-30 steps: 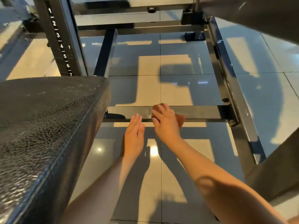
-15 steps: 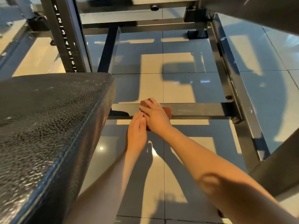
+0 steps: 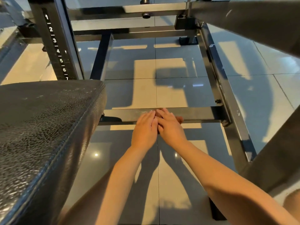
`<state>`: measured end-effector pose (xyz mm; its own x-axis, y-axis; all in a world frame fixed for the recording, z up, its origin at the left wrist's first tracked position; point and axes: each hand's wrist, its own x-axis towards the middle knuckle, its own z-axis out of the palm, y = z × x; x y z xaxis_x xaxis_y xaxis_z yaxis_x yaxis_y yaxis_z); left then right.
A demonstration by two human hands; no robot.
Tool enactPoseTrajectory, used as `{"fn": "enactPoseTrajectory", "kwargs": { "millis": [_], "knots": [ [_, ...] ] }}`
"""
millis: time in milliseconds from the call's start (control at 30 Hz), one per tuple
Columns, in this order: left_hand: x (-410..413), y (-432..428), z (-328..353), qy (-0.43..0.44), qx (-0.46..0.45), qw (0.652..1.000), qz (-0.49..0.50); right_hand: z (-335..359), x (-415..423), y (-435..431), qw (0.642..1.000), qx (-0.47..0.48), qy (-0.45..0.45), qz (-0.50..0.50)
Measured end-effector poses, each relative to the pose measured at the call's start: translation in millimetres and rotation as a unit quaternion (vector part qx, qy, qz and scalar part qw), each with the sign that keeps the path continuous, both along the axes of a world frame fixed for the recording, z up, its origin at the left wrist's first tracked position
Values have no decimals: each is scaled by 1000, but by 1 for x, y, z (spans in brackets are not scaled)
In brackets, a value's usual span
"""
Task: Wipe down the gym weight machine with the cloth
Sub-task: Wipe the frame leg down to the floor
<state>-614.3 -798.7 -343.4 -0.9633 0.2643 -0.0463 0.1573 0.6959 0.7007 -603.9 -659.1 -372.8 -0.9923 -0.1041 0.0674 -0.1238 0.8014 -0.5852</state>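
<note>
The right hand (image 3: 170, 127) is pressing the brown cloth (image 3: 179, 119) flat-fingered onto the machine's low crossbar (image 3: 199, 113); the left hand (image 3: 144, 129) is lying open, touching it. Being ungripped, the cloth could be sliding off onto the floor tiles (image 3: 178, 95)

Glossy floor tiles (image 3: 176, 93) — grey, perhaps — sunlit

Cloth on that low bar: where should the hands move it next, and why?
Probably slide the cloth right along the crossbar toward the side rail: the right hand presses it mid-bar, the left hand lies flat beside it, and that stretch lies bare ahead.
</note>
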Motion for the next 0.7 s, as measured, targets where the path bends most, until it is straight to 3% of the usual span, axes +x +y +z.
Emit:
{"fn": "enactPoseTrajectory", "kwargs": {
  "millis": [133,233,433,567,700],
  "knots": [
    [7,8,-8,-34,17,999,-7,2,17,70,986,22,1,-166],
    [13,1,-10,-38,19,999,-16,6,16,60,972,19,-15,-235],
    [29,-26,-17,3,-48,996,71,6,-3,-15,996,-26,-20,-85],
    [23,-44,-23,11,-25,996,79,8,-12,-56,998,-20,-28,50],
    [27,-46,-25,12,-33,997,70,11,-5,-24,1000,2,-3,12]
  ]
}}
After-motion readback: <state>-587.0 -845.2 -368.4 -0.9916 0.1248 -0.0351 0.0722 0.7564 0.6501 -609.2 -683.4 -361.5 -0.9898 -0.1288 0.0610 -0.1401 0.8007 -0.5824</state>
